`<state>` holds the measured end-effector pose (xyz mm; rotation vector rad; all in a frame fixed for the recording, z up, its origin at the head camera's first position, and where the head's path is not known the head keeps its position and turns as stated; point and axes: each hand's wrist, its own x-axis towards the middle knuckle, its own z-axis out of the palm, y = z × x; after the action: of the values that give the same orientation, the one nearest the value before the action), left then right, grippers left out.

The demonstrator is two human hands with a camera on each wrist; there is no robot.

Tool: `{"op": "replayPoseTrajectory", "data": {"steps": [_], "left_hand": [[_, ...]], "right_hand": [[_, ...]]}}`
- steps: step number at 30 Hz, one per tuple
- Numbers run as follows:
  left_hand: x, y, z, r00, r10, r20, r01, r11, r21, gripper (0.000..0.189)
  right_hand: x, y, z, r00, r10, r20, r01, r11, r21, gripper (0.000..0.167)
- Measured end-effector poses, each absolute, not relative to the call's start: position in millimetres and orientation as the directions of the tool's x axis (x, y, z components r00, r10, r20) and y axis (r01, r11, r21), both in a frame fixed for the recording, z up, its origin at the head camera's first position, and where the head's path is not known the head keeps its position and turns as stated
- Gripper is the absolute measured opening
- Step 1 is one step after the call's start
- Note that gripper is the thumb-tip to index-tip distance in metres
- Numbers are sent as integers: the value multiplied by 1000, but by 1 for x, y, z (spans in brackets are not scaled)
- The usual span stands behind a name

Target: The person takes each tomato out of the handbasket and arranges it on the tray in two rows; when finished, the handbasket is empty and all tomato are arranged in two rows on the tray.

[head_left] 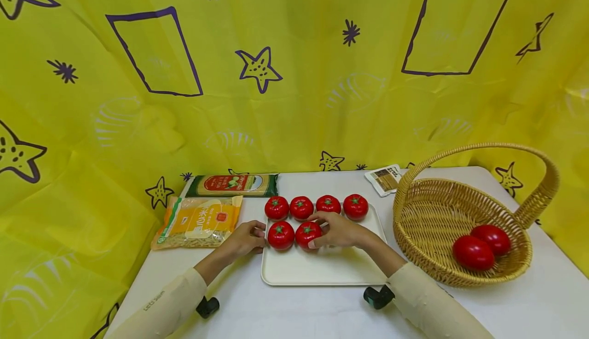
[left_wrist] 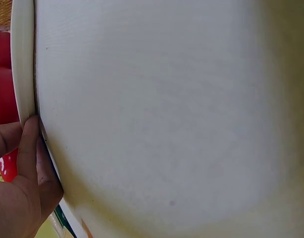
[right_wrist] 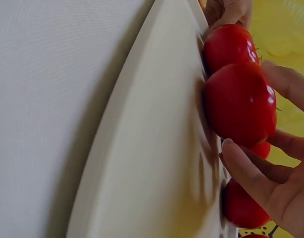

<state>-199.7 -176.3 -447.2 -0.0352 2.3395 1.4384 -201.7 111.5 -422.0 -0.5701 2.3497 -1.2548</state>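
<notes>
A cream tray bears several red tomatoes with green tops, four along its back and two in front. My left hand pinches the tray's left rim; in the left wrist view, a finger of the left hand lies along the outside of the rim. My right hand curls its thumb and fingers round the right front tomato. The right wrist view has the right hand's thumb right at that tomato's lower edge. Beside it on the left sits the other front tomato.
A wicker basket with a tall handle stands to the right, two smooth red oval things inside. Left of the tray lie an orange packet and a green packet. A small white packet lies behind, near the yellow curtain.
</notes>
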Motion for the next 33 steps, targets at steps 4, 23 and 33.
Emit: {"op": "replayPoseTrajectory", "data": {"steps": [4,23,33], "left_hand": [[-200,-177,-448,-922,176,-343,-227,471,852,40],[-199,-176,-449,-927,173,-332,-214,481,850,41],[-200,-176,-449,-928,170,-330,-215,478,852,40]], "right_hand": [[-200,116,-418,-833,-528,-164,-157,510,-846,63],[-182,170,-383,-733,-660,-167,-278,515,-811,59],[-168,213,-361,-689,-710,-145,-309,469,-827,53]]}}
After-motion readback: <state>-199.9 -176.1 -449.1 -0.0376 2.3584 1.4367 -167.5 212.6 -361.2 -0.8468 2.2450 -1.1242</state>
